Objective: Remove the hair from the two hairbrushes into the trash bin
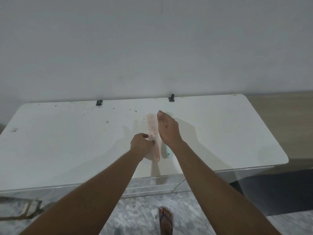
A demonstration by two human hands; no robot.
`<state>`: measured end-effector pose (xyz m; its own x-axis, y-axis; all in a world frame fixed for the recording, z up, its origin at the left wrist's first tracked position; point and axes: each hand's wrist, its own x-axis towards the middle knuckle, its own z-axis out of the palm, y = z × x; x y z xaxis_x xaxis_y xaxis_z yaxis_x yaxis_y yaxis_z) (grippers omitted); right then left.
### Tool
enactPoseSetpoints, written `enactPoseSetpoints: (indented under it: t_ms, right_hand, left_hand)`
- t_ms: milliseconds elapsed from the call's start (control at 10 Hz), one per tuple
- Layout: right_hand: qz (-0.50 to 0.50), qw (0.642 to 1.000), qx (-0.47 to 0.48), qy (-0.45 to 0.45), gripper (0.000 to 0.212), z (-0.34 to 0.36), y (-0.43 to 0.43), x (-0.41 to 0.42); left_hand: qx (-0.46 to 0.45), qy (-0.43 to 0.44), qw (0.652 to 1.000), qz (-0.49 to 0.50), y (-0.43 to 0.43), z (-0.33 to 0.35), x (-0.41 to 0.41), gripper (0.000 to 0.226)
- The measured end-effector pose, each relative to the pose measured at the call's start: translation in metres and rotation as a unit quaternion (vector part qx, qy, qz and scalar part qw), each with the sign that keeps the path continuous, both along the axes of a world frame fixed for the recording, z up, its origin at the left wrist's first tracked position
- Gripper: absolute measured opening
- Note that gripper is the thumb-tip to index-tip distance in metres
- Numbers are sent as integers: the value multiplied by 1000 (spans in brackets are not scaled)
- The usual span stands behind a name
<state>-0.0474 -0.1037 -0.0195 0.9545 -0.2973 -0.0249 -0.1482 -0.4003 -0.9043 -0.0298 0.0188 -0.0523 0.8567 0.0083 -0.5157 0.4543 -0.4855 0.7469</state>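
A pink hairbrush (152, 125) lies on the white table top (67, 141), bristles up, handle toward me. My left hand (142, 144) pinches its handle near the neck. Beside it on the right lies a pale green hairbrush (166, 152); only its handle end shows, because my right hand (167, 128) hovers over its head with fingers bent downward. Whether my right hand touches that brush is hidden. No trash bin is in view.
Two black clips (99, 102) (171, 97) sit at the table's back edge against the white wall. Dark specks dot the far left of the top. My sandalled foot (165, 219) stands on the marbled floor below; a dark mat (277, 190) lies at the right.
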Motion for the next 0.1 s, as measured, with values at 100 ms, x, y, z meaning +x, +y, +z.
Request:
enactPoseSetpoints:
  t_ms: [100]
  right_hand:
    - [-27,991,83,-99,50,50,-5,-4]
  left_hand:
    - [-25,-64,997,-25,16,10,-40,36]
